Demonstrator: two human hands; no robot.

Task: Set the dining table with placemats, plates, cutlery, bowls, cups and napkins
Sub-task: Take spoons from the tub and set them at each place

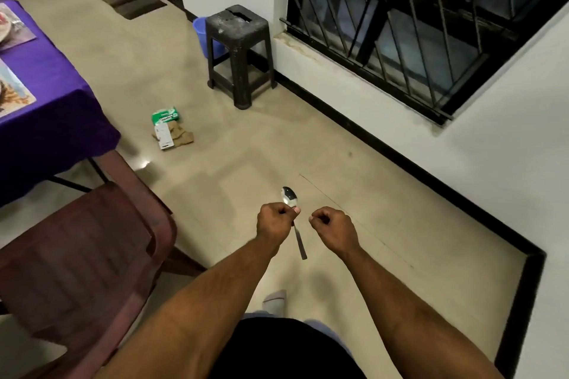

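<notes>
Far left of frame: the bench (pixel 46 77) under a purple cloth, with two placemats (pixel 14 92) partly in view at the edge. Lower left: a dark red chair (pixel 77 255) between the person and the bench. Centre, low: the left hand (pixel 275 220) pinches a spoon (pixel 294 218) near its neck, bowl pointing up-frame, handle trailing down toward the body; long axis runs near vertical in the frame. Just right of it, apart from the spoon, the right hand (pixel 334 226) is curled and holds nothing. Judgement: the spoon must travel left and up-frame to the bench; the left hand is nearer.
</notes>
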